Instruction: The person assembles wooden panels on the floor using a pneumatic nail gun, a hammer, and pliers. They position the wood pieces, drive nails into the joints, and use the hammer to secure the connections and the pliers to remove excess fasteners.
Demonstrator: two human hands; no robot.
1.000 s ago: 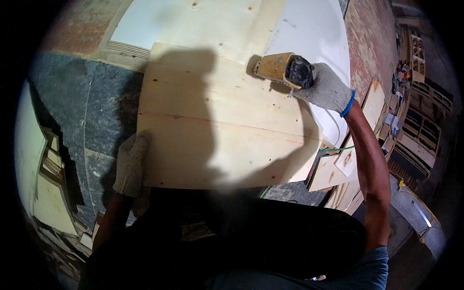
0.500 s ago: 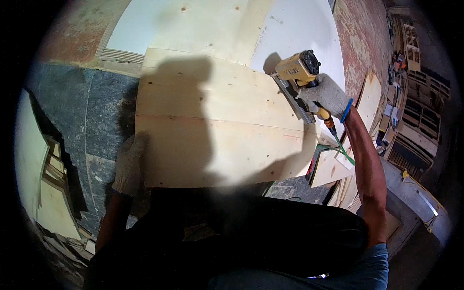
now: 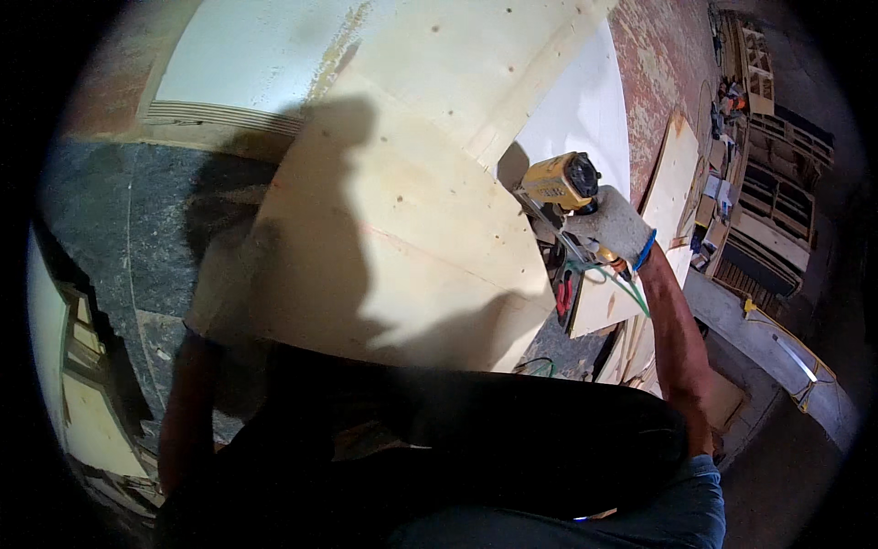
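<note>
My right hand (image 3: 611, 224), in a pale knit glove with a blue cuff, is wrapped round the handle of a yellow pneumatic nail gun (image 3: 556, 183). The nailer's long magazine lies by the right edge of a plywood panel (image 3: 439, 215). A green air hose (image 3: 631, 293) runs from its handle. At the panel's left edge, in deep shadow, my gloved left hand (image 3: 224, 284) grips the board; its fingertips are hard to make out. The panel sits slanted in front of my legs, with more pale plywood (image 3: 448, 55) beyond it.
White sheets (image 3: 247, 55) lie at the far left on a stack of boards. Dark floor panels (image 3: 101, 201) stretch along the left. Red-handled pliers (image 3: 564, 295) and loose plywood strips (image 3: 672, 183) are at the right. Wooden racks (image 3: 777, 192) stand farther right.
The plywood panel has turned clockwise, its left edge swinging, with my left hand moving along with it. The nail gun in my right hand has come slightly lower. Red-handled pliers are now more visible.
</note>
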